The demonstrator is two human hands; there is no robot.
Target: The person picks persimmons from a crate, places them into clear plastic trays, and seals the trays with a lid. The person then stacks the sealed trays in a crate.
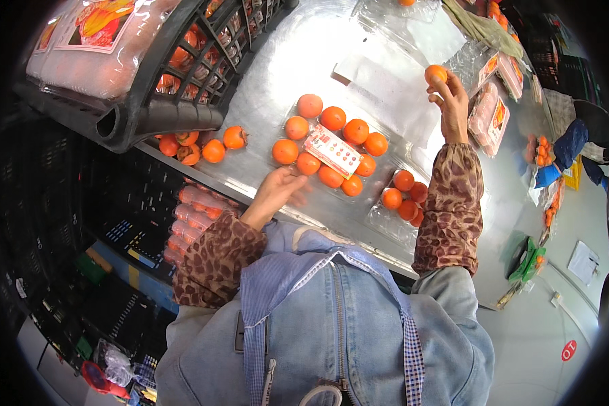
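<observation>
In my right hand is an orange persimmon, pinched between thumb and fingers above the metal table. My left hand, partly blurred, is at the near edge of a group of persimmons; whether it touches them I cannot tell. These persimmons sit in clear plastic around a printed card. Between my arms, a smaller clear plastic container has several persimmons in it, some hidden by my right sleeve. Loose persimmons lie left of my left hand.
A black plastic crate with packed fruit stands at the left, a wrapped pack on top. Foam-netted packs lie beyond my right hand. A green cloth is at the far edge. Another person's blue-gloved hand is at right.
</observation>
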